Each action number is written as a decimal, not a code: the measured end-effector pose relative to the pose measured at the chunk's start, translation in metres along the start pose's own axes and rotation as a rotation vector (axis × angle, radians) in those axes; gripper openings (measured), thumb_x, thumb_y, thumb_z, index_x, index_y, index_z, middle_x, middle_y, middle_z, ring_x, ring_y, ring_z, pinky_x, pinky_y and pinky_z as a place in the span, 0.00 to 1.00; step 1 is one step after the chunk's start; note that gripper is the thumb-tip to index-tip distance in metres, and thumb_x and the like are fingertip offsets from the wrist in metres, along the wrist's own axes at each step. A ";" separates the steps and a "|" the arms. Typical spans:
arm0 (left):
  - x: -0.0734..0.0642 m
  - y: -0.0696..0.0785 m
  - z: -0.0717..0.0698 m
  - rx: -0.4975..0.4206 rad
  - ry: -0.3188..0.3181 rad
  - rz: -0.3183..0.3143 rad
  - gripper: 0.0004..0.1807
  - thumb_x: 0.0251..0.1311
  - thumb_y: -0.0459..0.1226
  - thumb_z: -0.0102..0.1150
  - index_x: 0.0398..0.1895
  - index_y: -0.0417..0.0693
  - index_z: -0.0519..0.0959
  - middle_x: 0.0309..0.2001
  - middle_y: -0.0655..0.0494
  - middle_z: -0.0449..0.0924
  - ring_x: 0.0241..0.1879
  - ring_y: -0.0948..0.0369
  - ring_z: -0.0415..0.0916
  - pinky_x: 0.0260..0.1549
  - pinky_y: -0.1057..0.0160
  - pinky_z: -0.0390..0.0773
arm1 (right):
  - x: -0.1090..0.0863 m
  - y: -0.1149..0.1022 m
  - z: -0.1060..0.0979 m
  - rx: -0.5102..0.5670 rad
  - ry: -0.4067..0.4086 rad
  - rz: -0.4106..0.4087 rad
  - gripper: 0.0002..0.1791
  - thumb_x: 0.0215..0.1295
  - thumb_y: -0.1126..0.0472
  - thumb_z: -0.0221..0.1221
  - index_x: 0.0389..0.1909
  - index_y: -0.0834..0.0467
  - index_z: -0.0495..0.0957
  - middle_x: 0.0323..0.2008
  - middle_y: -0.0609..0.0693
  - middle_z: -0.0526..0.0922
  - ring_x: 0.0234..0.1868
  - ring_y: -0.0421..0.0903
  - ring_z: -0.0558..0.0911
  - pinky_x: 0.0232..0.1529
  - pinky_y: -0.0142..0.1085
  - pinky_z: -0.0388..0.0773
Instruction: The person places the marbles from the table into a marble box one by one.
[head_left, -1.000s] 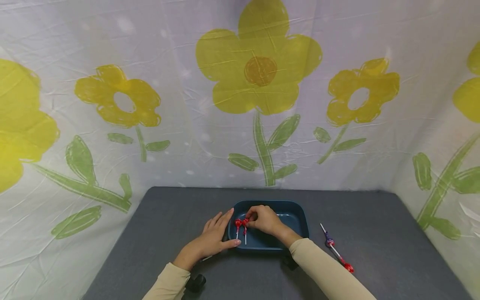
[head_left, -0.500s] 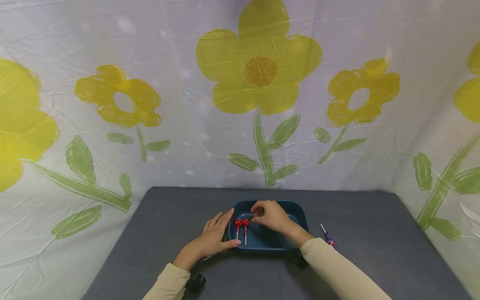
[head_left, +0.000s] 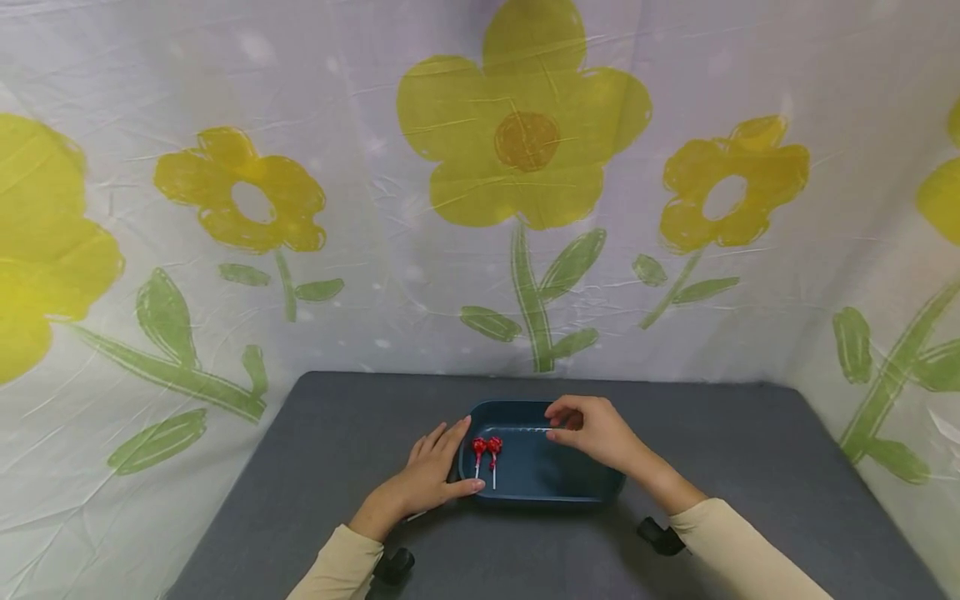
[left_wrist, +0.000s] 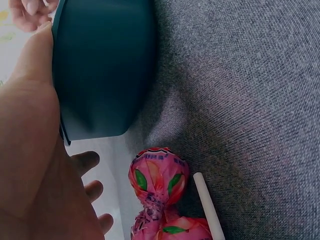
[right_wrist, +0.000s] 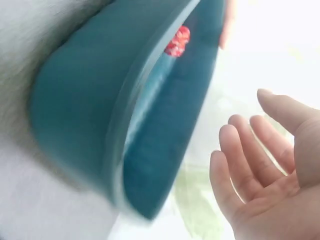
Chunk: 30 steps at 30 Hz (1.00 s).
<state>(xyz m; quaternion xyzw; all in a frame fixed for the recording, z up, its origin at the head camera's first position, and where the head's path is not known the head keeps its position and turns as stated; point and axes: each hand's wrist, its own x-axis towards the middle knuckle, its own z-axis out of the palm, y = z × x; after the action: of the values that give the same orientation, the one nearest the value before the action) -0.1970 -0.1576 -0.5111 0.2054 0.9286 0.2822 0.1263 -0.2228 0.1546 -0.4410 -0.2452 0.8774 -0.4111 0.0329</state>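
A dark blue tray point(head_left: 555, 475) stands on the table with two red lollipops, one lollipop point(head_left: 479, 450) beside another lollipop point(head_left: 495, 450), lying side by side at its left end. My left hand point(head_left: 423, 477) rests on the tray's left end, fingers extended along the rim and thumb at the near left corner. Over the tray's right part is my right hand point(head_left: 592, 433), fingers loosely bent and holding nothing; the right wrist view confirms the bare palm. Pink-wrapped lollipops point(left_wrist: 159, 172) lie on the table near my left hand, beside a white stick point(left_wrist: 209, 205).
The grey table point(head_left: 337, 433) reaches back to a white curtain point(head_left: 360, 317) printed with yellow flowers. A black device point(head_left: 660, 536) sits at my right wrist. My right sleeve point(head_left: 742, 542) covers part of the table's right side.
My right hand has let go of the right red lollipop and moved right across the tray. Its sleeve now hides the lollipops on the right of the table. My left hand stays put.
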 end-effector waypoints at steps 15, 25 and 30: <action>-0.001 0.002 0.000 0.010 0.010 0.002 0.55 0.59 0.66 0.56 0.81 0.53 0.42 0.80 0.52 0.44 0.78 0.43 0.37 0.69 0.32 0.37 | -0.070 0.034 -0.045 -0.063 0.146 0.096 0.13 0.59 0.58 0.70 0.45 0.52 0.83 0.39 0.48 0.86 0.34 0.37 0.81 0.36 0.33 0.79; 0.000 0.002 -0.001 0.024 0.009 -0.009 0.55 0.59 0.66 0.56 0.81 0.55 0.43 0.80 0.53 0.44 0.78 0.44 0.37 0.70 0.33 0.38 | -0.111 0.064 -0.055 0.014 0.117 0.126 0.14 0.58 0.57 0.70 0.44 0.56 0.83 0.40 0.56 0.86 0.31 0.38 0.82 0.31 0.34 0.80; -0.001 0.004 -0.002 0.028 0.013 -0.011 0.55 0.59 0.67 0.56 0.81 0.54 0.43 0.79 0.53 0.45 0.78 0.44 0.37 0.70 0.33 0.38 | -0.132 0.082 -0.055 0.028 0.084 0.116 0.14 0.59 0.57 0.69 0.43 0.59 0.84 0.38 0.54 0.86 0.31 0.37 0.82 0.29 0.34 0.80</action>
<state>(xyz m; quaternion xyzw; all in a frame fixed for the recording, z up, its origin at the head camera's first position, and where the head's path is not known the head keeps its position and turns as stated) -0.1958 -0.1559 -0.5075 0.2002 0.9344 0.2695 0.1191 -0.1543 0.2982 -0.4843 -0.1759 0.8850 -0.4305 0.0235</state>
